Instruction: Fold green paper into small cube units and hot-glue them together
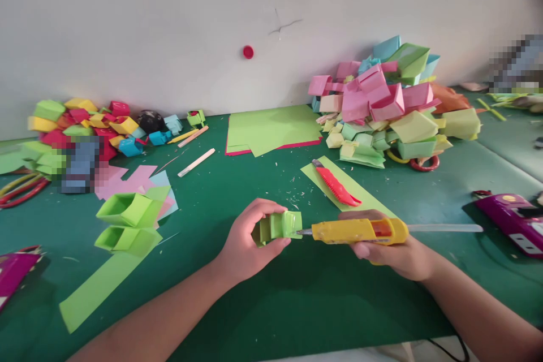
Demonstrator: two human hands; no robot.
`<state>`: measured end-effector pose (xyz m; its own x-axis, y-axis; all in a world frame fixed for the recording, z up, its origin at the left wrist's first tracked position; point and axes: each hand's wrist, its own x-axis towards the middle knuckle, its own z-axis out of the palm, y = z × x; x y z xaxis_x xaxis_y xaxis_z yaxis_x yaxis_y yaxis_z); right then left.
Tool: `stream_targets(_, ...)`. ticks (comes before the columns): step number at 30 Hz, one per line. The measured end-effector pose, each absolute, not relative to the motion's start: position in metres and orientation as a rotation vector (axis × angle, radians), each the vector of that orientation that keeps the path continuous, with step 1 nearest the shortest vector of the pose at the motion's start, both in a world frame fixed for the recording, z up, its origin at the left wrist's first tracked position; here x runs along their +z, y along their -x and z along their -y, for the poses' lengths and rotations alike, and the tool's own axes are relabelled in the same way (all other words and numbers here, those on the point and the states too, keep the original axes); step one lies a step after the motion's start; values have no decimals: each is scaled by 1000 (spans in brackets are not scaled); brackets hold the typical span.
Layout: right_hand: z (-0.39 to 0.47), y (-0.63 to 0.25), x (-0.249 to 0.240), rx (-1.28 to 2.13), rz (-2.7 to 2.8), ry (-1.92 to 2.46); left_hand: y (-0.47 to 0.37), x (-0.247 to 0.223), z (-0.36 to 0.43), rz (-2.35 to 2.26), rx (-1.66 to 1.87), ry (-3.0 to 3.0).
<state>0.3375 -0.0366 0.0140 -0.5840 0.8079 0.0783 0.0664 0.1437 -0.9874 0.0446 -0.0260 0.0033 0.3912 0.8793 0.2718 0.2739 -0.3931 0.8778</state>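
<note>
Near the middle of the green table, my left hand (248, 237) grips a small light-green folded paper piece (278, 226) between thumb and fingers. My right hand (394, 251) is wrapped round a yellow glue gun (343, 231), whose metal nozzle points left and meets the right end of the paper piece. A clear glue stick (445, 228) sticks out of the gun's back. Behind the gun, a red cutter (337, 185) rests on a green paper strip (379, 203).
Green sheets (271, 127) lie by the wall. Pastel paper boxes (373, 96) are heaped at the back right, coloured ones (80, 119) at the back left. Two green paper boxes (127, 209) stand left of my left hand. A purple tool (511, 218) lies at the right.
</note>
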Motion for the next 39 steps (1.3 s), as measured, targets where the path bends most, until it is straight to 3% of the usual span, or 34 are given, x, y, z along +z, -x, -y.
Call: stream_targets(39,39,-342,5,1365,1739,1080,-44,2,27,-965,1009,-1843)
